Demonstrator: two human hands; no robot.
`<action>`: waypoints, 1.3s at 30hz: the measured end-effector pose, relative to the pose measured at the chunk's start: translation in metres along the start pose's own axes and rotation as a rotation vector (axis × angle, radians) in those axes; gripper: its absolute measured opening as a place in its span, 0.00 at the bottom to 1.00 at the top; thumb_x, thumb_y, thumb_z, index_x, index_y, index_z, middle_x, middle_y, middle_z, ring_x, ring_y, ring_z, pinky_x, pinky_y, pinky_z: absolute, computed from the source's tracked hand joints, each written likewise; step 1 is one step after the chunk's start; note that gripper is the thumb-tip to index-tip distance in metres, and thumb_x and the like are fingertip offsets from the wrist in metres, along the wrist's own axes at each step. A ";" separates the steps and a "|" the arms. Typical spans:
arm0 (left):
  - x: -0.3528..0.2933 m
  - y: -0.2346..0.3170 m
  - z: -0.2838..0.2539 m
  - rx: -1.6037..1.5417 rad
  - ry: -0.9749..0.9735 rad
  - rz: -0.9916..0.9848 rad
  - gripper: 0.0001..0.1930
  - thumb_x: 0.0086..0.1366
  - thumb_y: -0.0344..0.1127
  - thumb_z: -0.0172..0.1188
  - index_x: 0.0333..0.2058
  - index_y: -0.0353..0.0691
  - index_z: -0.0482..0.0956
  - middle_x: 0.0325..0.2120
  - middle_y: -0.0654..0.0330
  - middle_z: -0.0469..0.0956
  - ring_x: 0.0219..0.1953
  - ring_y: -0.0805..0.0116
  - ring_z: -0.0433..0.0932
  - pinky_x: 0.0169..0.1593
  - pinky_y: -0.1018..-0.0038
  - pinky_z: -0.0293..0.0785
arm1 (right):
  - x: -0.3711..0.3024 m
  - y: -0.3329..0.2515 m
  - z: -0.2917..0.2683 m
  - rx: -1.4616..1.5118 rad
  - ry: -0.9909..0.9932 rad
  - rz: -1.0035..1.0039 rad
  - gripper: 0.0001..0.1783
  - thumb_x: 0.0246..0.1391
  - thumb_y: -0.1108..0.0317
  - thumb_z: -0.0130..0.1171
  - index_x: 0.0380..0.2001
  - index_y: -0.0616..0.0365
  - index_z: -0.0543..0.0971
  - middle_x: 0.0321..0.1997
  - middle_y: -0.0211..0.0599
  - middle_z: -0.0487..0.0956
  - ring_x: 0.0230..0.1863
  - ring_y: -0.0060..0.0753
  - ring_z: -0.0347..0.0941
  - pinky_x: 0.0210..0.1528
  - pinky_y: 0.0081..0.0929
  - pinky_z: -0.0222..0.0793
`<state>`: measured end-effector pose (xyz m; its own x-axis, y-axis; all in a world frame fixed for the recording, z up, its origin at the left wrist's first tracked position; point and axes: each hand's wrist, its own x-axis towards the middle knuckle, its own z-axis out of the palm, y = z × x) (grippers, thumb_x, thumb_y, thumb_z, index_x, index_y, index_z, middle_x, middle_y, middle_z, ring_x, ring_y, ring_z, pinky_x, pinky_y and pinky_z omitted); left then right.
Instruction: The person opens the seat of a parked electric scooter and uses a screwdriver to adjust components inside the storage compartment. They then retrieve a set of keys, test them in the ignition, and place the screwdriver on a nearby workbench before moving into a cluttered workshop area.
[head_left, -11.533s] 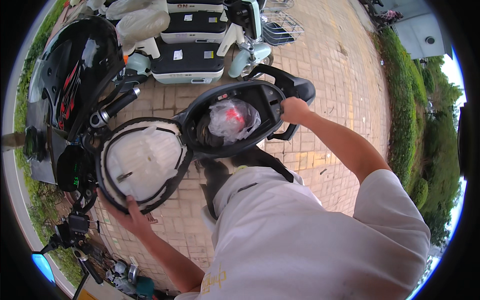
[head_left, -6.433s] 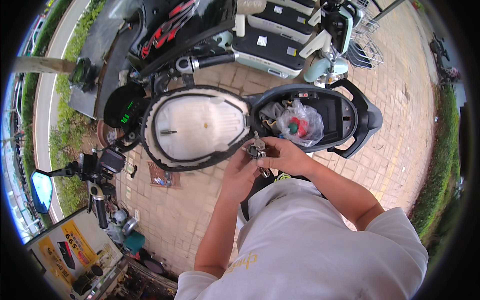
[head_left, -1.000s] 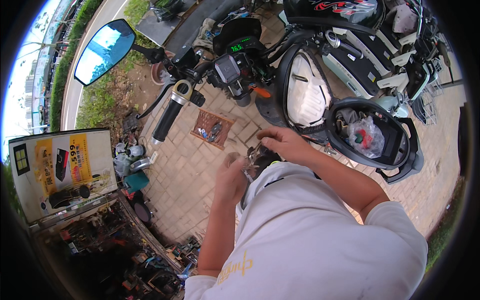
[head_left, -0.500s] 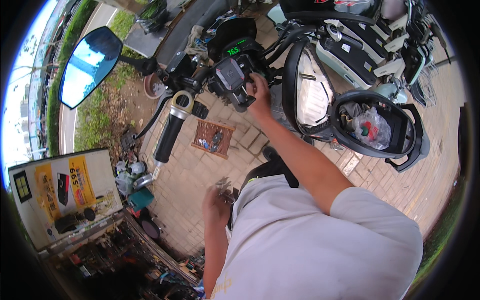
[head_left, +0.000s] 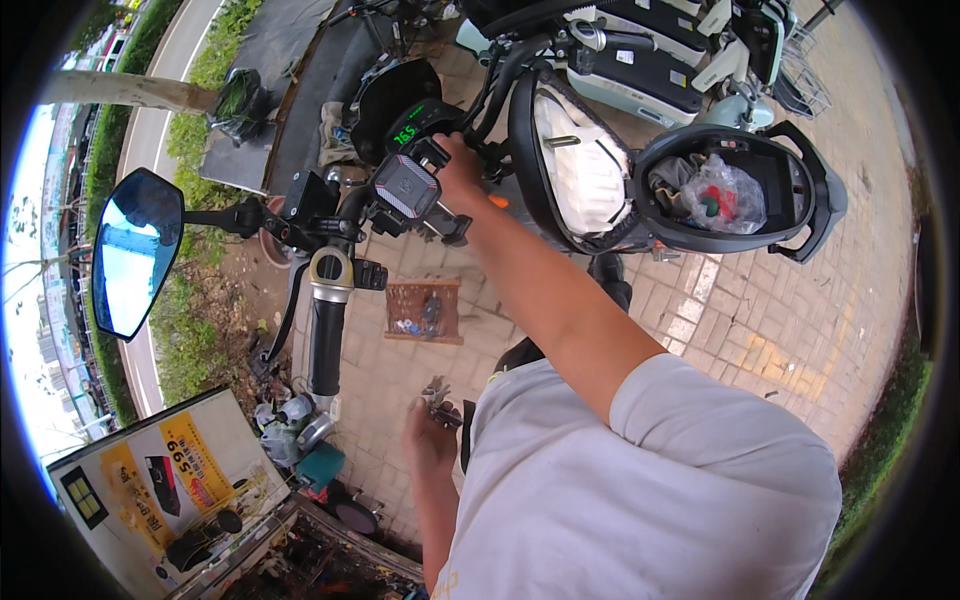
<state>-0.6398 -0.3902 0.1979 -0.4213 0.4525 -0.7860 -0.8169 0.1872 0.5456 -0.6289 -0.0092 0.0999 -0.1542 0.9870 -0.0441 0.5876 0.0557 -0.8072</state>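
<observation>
My left hand (head_left: 429,440) is low beside my shirt, closed on what looks like a bunch of keys (head_left: 437,393), whose metal pieces stick out above the fingers. My right arm reaches forward to an electric scooter. Just behind the black phone holder (head_left: 407,186) on its handlebar, my right hand (head_left: 459,167) is at the area below the lit green display (head_left: 411,127). Its fingertips are hidden there, so what they touch cannot be made out. To the left are the handlebar grip (head_left: 326,345) and a mirror (head_left: 138,252).
The scooter's raised seat (head_left: 522,165) stands beside its open storage bin (head_left: 788,205), which holds a plastic bag (head_left: 737,195). A shallow wooden tray (head_left: 452,320) with small parts lies on the paving. A cabinet with a signboard lid (head_left: 165,480) is at lower left. More scooters (head_left: 640,85) are parked behind.
The view has turned, so the scene sits differently. My right hand has gone from the phone holder's near right side to deeper behind it, under the display. My left hand keeps its grip.
</observation>
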 end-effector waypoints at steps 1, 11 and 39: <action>0.003 0.000 0.000 -0.013 -0.026 -0.003 0.10 0.66 0.39 0.54 0.41 0.43 0.73 0.34 0.59 0.78 0.35 0.65 0.75 0.39 0.66 0.71 | 0.002 0.003 0.004 -0.010 0.004 -0.026 0.12 0.45 0.71 0.61 0.36 0.53 0.75 0.43 0.47 0.74 0.42 0.56 0.76 0.43 0.47 0.72; 0.014 -0.012 0.003 -0.190 -0.077 0.005 0.10 0.65 0.37 0.54 0.42 0.40 0.73 0.34 0.57 0.78 0.34 0.64 0.76 0.40 0.65 0.72 | 0.032 0.051 0.044 0.690 -0.079 0.202 0.11 0.48 0.63 0.63 0.36 0.50 0.78 0.35 0.46 0.79 0.38 0.51 0.78 0.41 0.42 0.71; 0.019 -0.017 -0.024 -0.263 -0.092 0.050 0.11 0.67 0.40 0.53 0.41 0.39 0.75 0.35 0.59 0.78 0.35 0.66 0.76 0.41 0.67 0.71 | 0.018 0.030 -0.021 0.490 -0.173 0.100 0.16 0.50 0.56 0.60 0.35 0.58 0.79 0.35 0.45 0.80 0.37 0.45 0.77 0.40 0.38 0.71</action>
<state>-0.6433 -0.4059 0.1668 -0.4362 0.5349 -0.7236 -0.8752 -0.0651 0.4794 -0.5972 0.0137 0.0875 -0.2692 0.9425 -0.1980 0.1723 -0.1552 -0.9727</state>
